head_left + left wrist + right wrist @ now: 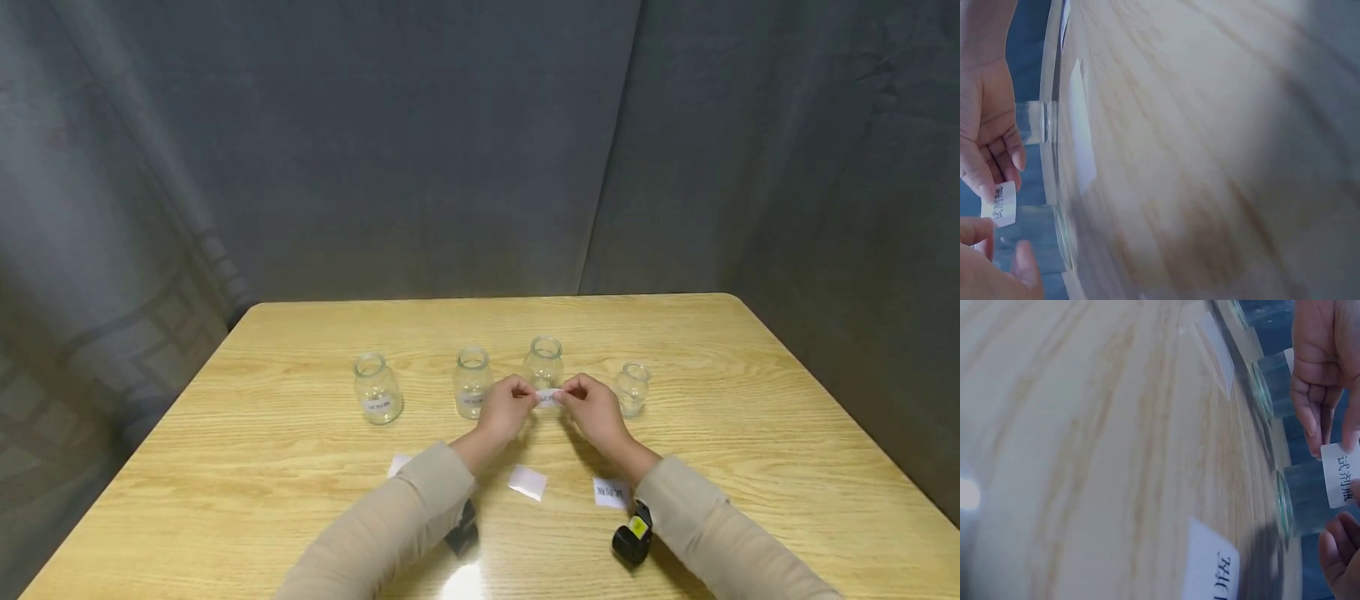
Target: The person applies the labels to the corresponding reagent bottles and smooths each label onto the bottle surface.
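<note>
My left hand (506, 410) and my right hand (596, 412) pinch opposite ends of a small white label (548, 398) between thumb and fingers. Dark printed characters face the wearer, plain in the right wrist view on the label (1339, 472). It is held up in front of a glass jar (545, 360), whose lower part is hidden; whether the two touch cannot be made out. Left of it stands a second jar (472, 377) bearing a similar label, close beside my left hand. A smaller jar (634, 385) is just beyond my right hand.
Another labelled jar (377, 392) stands further left on the wooden table (247, 467). Nearer the wearer lie a blank-looking glossy paper (528, 483), a printed label (609, 492) and a white paper (398, 464) partly covered by the left sleeve. Grey curtains (420, 150) surround the table.
</note>
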{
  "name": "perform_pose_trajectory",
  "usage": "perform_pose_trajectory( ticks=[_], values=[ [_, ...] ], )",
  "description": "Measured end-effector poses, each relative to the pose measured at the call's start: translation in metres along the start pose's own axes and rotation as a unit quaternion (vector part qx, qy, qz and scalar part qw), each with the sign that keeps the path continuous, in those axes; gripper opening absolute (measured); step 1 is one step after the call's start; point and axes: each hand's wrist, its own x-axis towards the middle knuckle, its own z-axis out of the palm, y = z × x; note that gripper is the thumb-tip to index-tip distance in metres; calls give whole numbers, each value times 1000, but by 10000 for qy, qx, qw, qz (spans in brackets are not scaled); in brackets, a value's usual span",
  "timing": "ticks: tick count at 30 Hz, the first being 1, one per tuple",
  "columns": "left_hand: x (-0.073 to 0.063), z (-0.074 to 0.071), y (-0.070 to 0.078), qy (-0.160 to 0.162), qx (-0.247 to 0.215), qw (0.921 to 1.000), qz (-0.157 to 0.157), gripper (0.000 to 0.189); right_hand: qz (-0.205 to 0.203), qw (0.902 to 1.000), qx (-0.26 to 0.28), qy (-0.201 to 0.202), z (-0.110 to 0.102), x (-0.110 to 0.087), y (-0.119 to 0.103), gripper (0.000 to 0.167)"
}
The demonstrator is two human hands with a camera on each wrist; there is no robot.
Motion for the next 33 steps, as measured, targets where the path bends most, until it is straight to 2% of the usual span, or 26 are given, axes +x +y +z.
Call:
perform_pose_trajectory(
  ticks=[5,9,16,21,27,33],
  values=[
    [0,2,2,124,52,9999,-53,5,-72,9998,-144,108,1,2,0,11],
    [1,3,4,131,141,9997,-143,4,-100,9999,-21,94,1,4,1,11],
    [2,3,4,330,556,9977,183,4,-220,9997,142,-1,1,11,3,12],
    [4,4,3,331,499,9981,168,4,-220,9996,182,-4,2,12,6,13],
    [5,5,1,324,588,9976,187,7,-230,9993,122,253,4,12,6,10],
    [5,6,2,525,804,9946,386,4,-325,9984,-45,464,6,11,5,11]
  ],
)
